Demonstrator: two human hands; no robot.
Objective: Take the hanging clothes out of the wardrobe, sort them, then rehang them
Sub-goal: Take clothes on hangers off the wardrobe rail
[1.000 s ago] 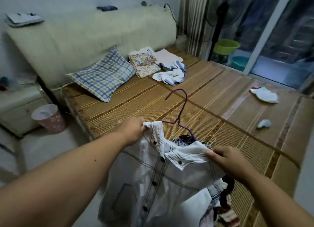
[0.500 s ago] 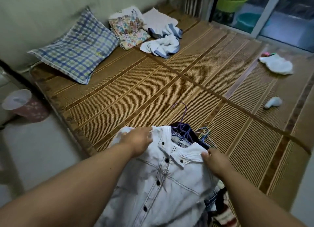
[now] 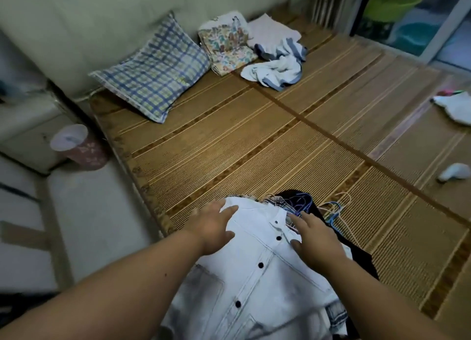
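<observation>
The left hand (image 3: 214, 226) lies flat on the left shoulder of the white button shirt (image 3: 254, 271), fingers straight and spread, gripping nothing. The right hand (image 3: 314, 237) rests on the right side of the collar, fingers loosely extended, fingertips close to the purple hanger (image 3: 300, 204). The hands are apart, with the row of dark buttons between them. The shirt lies face up on a heap of clothes at the near edge of the woven mat (image 3: 229, 146), with pale wire hangers (image 3: 334, 212) just to its right. Half a second ago both hands pinched the shirt near the collar; now they have let go, and the purple hook that stood up lies low. Farther off are a pink bin (image 3: 79, 147) on the floor at the left, a checked pillow (image 3: 155, 72) and a blue-and-white towel (image 3: 277, 67).
</observation>
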